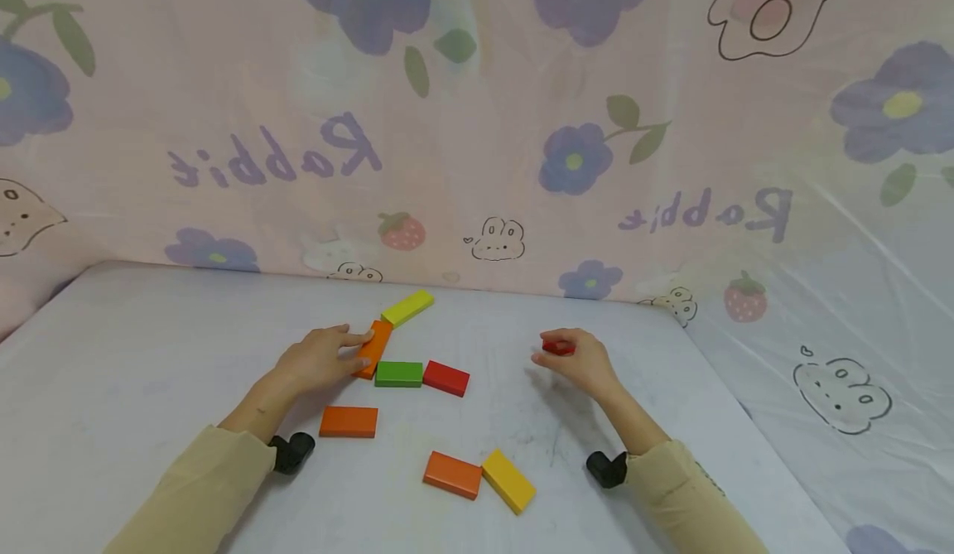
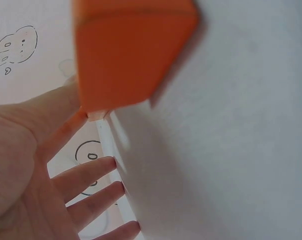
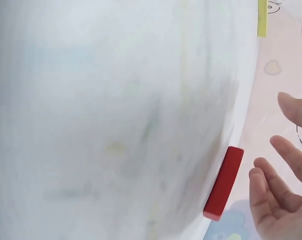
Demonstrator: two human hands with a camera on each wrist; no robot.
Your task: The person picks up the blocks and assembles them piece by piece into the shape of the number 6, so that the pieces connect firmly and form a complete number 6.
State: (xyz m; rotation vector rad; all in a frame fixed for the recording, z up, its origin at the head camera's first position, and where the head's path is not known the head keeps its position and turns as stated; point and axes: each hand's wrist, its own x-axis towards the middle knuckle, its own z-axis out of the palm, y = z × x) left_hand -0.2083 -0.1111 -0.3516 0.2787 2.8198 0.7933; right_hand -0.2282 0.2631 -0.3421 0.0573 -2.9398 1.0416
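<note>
My left hand (image 1: pixel 316 357) reaches to a tilted orange block (image 1: pixel 378 341), thumb and index fingertips on it. The left wrist view shows that hand (image 2: pixel 26 165) with its other fingers spread. The orange block's upper end is by a yellow-green block (image 1: pixel 407 308), its lower end by a green block (image 1: pixel 398 374); a red block (image 1: pixel 446 378) follows on the right. My right hand (image 1: pixel 585 362) hovers around another red block (image 1: pixel 559 347), partly hidden in the head view. In the right wrist view this red block (image 3: pixel 224 183) lies on the table, apart from the loosely bent fingers.
Nearer me on the white table (image 1: pixel 186 355) lie an orange-red block (image 1: pixel 348 422), an orange block (image 1: pixel 452 475) and a yellow block (image 1: pixel 508 481) whose corner meets it. A patterned pink cloth (image 1: pixel 462 148) hangs behind the table's far edge.
</note>
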